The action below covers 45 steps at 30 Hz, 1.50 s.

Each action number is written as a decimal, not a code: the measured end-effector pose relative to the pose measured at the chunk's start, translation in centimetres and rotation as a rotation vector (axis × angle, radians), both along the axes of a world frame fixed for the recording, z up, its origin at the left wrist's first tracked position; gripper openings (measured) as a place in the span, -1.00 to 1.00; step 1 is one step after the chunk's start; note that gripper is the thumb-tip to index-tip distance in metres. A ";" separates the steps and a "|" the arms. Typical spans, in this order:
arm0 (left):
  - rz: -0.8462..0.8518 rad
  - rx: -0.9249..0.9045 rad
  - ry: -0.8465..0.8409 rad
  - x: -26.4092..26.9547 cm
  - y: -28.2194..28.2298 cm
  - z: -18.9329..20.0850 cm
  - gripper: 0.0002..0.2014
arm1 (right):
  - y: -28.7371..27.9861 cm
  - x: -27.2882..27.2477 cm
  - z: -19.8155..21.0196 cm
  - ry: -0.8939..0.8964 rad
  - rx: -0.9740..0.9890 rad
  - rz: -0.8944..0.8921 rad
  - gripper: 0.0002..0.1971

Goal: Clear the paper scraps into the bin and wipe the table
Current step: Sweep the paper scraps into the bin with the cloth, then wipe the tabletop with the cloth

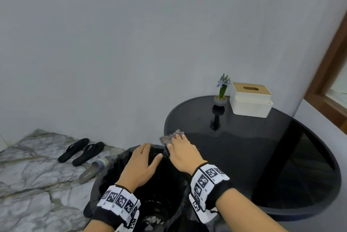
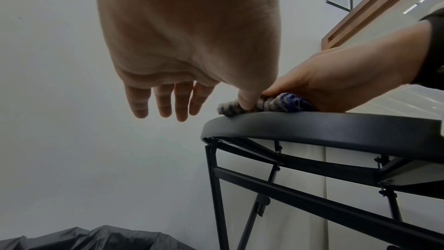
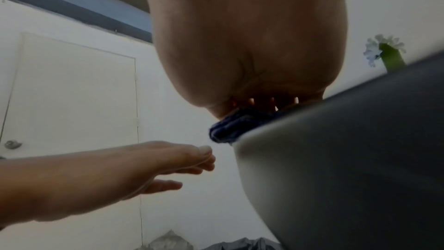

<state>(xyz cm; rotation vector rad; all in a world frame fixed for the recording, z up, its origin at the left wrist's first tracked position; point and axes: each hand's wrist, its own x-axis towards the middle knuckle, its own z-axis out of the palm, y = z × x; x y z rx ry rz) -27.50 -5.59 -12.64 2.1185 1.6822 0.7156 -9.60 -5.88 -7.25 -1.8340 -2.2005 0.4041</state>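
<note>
Right hand (image 1: 185,153) presses the striped cloth (image 1: 170,136) flat-fingered at the table (image 1: 244,156) edge; left hand (image 1: 141,162) beside it hovers empty and relaxed over the bin (image 1: 112,166); no scraps visible, wiping apparently nearly done.

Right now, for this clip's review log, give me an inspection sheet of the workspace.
Surface: round black table, glossy; no scraps seen on it.
Job's things: cloth at the table's left edge; bin with black liner below that edge.
Clutter: potted flower and tissue box at the back.
Hands: right hand presses the cloth flat; left hand open over the bin, holding nothing.
Cables: nothing seen.
Surroundings: slippers on a marble floor, grey wall.
</note>
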 end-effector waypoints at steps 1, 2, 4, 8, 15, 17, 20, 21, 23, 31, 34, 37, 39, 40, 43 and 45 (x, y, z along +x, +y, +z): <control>0.001 0.002 -0.004 0.2 -0.1 0.1 -0.27 | 0.5 -0.1 -0.3 -0.035 -0.003 0.013 -0.47; 0.000 0.002 -0.003 0.5 -0.1 0.2 -0.29 | 1.1 -0.2 -0.6 -0.058 -0.006 0.016 -0.44; -0.003 -0.004 0.002 1.0 -0.1 0.3 -0.30 | 2.0 -0.3 -1.0 -0.083 -0.012 0.011 -0.41; 0.000 -0.027 -0.001 1.6 0.2 0.2 -0.31 | 3.5 -0.3 -0.7 -0.149 -0.036 0.010 -0.43; 0.016 -0.032 -0.035 1.8 0.6 -0.1 -0.41 | 1.7 1.2 0.3 -0.252 -0.135 0.162 -0.40; 0.017 -0.036 -0.047 1.9 0.6 -0.2 -0.42 | 0.0 2.0 0.4 -0.261 -0.137 0.191 -0.40; 0.015 -0.039 -0.060 2.2 0.4 -0.1 -0.41 | -2.7 3.3 0.7 -0.272 -0.139 0.215 -0.40; 0.010 -0.034 -0.065 2.3 0.3 0.0 -0.41 | -3.4 3.8 0.9 -0.268 -0.148 0.220 -0.40; -0.015 -0.016 -0.076 2.6 0.3 0.3 -0.41 | -4.4 4.7 1.3 -0.263 -0.168 0.223 -0.40; -0.107 0.047 -0.072 3.6 1.1 -0.2 -0.46 | -2.4 2.9 0.6 -0.310 -0.115 0.129 -0.39; -0.114 0.071 -0.073 3.5 1.1 -0.4 -0.48 | -0.8 2.5 0.8 -0.275 -0.139 0.082 -0.38; -0.127 0.099 -0.080 3.5 0.9 -0.3 -0.50 | 0.9 2.4 0.8 -0.229 -0.147 0.041 -0.39; -0.130 0.108 -0.092 3.5 0.9 -0.3 -0.52 | 1.5 2.4 0.8 -0.201 -0.132 0.009 -0.39; -0.132 0.110 -0.094 3.5 0.9 -0.3 -0.52 | 1.7 2.5 0.7 -0.195 -0.126 -0.004 -0.39; -0.134 0.089 -0.097 3.5 1.0 -0.3 -0.51 | 1.9 2.8 0.6 -0.184 -0.122 -0.008 -0.40; -0.132 0.074 -0.091 3.6 1.1 -0.2 -0.49 | 1.7 3.3 0.6 -0.172 -0.115 0.008 -0.41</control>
